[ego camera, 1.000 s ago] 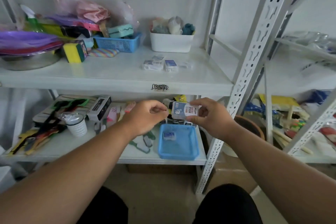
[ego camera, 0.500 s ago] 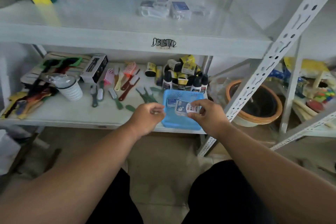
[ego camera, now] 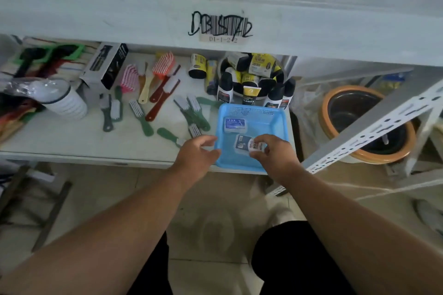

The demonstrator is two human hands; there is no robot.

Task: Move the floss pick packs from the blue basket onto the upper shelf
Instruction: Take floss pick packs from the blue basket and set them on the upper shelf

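Since the packs are meant for the upper shelf, one floss pick pack is pinched by the right hand over the blue basket, while the left hand is kept loosely open beside it.

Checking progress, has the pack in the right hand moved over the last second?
Yes. The pack pinched by the right hand dropped from below the upper shelf edge down into the blue basket.

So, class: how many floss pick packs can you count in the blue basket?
2. One floss pick pack lies flat near the back left of the blue basket; the other pack is pinched by the right hand toward the front. None seems hidden.
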